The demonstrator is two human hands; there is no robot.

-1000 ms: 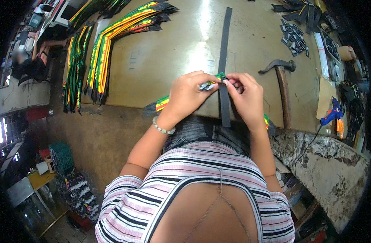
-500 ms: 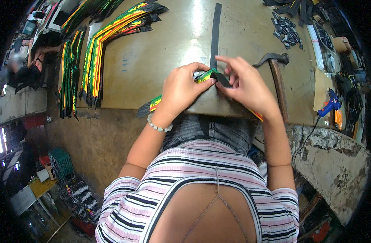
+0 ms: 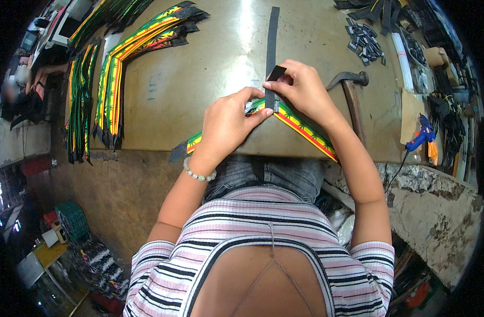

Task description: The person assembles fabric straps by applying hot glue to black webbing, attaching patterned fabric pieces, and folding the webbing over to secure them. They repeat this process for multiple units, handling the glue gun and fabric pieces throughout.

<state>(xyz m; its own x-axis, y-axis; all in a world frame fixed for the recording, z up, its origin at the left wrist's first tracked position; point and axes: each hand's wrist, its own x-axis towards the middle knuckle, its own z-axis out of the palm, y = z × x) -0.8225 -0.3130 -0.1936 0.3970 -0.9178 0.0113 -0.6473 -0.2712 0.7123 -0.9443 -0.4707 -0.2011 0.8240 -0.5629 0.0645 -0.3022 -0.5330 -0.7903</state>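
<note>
A green, yellow and red leaf-patterned strap [image 3: 305, 130] lies bent at the table's near edge, its peak between my hands. A long black webbing strip [image 3: 271, 39] runs away from that bend across the tabletop. My left hand [image 3: 232, 122] is closed at the bend, thumb and fingers pinching the patterned strap where the black webbing crosses it. A small dark tag [image 3: 276, 107] shows beside the left thumb. With thumb and fingertips, my right hand [image 3: 304, 89] pinches the folded-over short end of the black webbing, which sticks up above the bend.
A hammer [image 3: 353, 108] lies right of my right hand. Several matching patterned straps [image 3: 110, 98] are stacked at the left. Small black pieces [image 3: 364, 42] are heaped at the far right, with a blue glue gun [image 3: 422, 133] near the right edge. Another person [image 3: 25, 100] is at far left.
My right hand has moved left and away from me, drawing the black webbing's end up and over the bend. More of the patterned strap's right arm shows. My left hand keeps its pinch.
</note>
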